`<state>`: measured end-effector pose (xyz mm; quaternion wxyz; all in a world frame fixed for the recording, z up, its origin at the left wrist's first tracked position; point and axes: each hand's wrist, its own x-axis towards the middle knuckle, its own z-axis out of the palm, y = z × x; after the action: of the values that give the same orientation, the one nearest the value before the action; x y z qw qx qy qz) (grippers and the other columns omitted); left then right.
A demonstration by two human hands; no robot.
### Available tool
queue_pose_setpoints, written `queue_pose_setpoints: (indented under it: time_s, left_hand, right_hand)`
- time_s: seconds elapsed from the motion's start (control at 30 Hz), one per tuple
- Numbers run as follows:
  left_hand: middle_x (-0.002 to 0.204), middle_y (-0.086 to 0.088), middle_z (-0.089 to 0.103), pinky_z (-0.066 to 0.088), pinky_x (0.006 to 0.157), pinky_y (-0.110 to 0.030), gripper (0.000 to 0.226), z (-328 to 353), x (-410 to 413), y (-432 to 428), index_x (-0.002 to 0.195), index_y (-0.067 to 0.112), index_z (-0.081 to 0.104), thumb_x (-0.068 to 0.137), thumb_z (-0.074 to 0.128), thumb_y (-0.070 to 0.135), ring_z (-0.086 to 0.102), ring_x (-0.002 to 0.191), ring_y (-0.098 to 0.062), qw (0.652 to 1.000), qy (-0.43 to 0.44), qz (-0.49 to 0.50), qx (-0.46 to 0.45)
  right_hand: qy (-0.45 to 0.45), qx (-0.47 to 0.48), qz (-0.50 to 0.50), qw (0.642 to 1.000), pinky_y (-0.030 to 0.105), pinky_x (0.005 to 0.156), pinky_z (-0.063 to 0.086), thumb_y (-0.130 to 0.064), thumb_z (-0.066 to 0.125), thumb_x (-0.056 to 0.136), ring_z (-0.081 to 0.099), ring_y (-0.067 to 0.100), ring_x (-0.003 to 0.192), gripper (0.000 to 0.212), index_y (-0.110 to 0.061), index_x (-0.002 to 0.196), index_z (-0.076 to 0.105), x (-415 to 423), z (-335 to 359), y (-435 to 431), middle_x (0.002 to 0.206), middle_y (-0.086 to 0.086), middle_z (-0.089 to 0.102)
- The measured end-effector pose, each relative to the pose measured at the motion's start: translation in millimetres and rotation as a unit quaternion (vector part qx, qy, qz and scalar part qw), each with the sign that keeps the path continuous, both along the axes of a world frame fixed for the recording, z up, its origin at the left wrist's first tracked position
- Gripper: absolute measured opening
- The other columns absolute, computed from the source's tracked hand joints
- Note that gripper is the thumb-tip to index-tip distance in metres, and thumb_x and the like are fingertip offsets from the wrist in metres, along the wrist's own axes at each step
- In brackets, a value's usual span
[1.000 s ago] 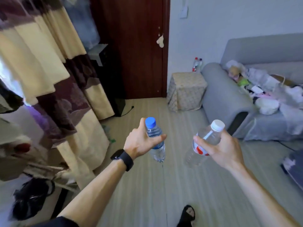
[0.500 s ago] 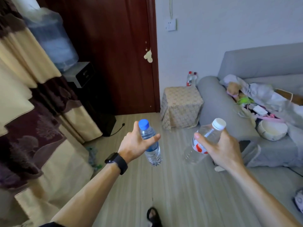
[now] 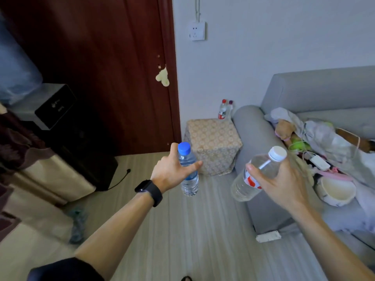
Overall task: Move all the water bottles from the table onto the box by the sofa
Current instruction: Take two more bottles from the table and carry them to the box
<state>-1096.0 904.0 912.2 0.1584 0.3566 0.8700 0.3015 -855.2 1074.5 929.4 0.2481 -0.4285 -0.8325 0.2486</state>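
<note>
The left hand (image 3: 172,171) is clamped on an upright blue-capped bottle (image 3: 188,171) and the right hand (image 3: 284,181) on a tilted white-capped bottle (image 3: 257,175), both mid-carry, so next comes reaching the cloth-covered box (image 3: 213,142) beside the sofa (image 3: 255,134) and standing them upright there.
</note>
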Motion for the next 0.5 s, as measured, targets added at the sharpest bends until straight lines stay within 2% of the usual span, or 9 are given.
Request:
queue_pose_setpoints:
  time_s: [0.1,0.2,0.3,0.4,0.5]
  left_hand:
    - [0.082,0.002,0.066,0.056,0.072,-0.043,0.064,-8,-29,57,0.105,0.029,0.034,0.075,0.064,0.077,0.065,0.075,-0.021,1.000,-0.007,-0.026,-0.014]
    - [0.077,0.004,0.063,0.053,0.066,-0.037,0.061,-23,-57,118,0.099,0.033,0.029,0.076,0.063,0.077,0.063,0.071,-0.019,0.997,-0.006,-0.056,-0.043]
    - [0.074,0.006,0.061,0.050,0.061,-0.035,0.060,-40,-84,182,0.100,0.033,0.029,0.076,0.062,0.077,0.063,0.068,-0.017,0.996,-0.008,-0.068,-0.065]
    - [0.077,0.006,0.062,0.052,0.060,-0.035,0.060,-56,-109,249,0.100,0.035,0.029,0.076,0.063,0.077,0.064,0.069,-0.017,0.996,-0.023,-0.054,-0.070]
    - [0.080,0.007,0.063,0.055,0.064,-0.037,0.060,-67,-128,312,0.102,0.034,0.031,0.074,0.062,0.078,0.065,0.071,-0.017,0.993,-0.036,-0.048,-0.100]
  right_hand:
    - [-0.010,0.008,-0.008,1.000,0.041,0.073,0.053,-0.091,0.053,0.063,0.064,0.030,0.089,0.082,-0.021,0.106,0.062,-22,-5,51,0.090,0.001,0.068]
    - [-0.022,-0.009,-0.034,0.999,0.036,0.066,0.046,-0.078,0.066,0.068,0.058,0.027,0.079,0.070,-0.016,0.100,0.059,-45,-17,102,0.083,0.001,0.064]
    - [-0.014,-0.049,-0.047,0.998,0.039,0.062,0.052,-0.091,0.058,0.061,0.063,0.026,0.072,0.077,-0.022,0.094,0.058,-69,-41,161,0.076,-0.001,0.065]
    - [-0.009,-0.125,-0.050,0.991,0.043,0.069,0.057,-0.100,0.051,0.055,0.067,0.020,0.076,0.087,-0.026,0.100,0.062,-94,-71,230,0.083,-0.005,0.070]
    - [-0.035,-0.186,-0.049,0.981,0.043,0.072,0.060,-0.097,0.055,0.058,0.069,0.015,0.075,0.081,-0.030,0.102,0.060,-119,-90,287,0.085,-0.007,0.071]
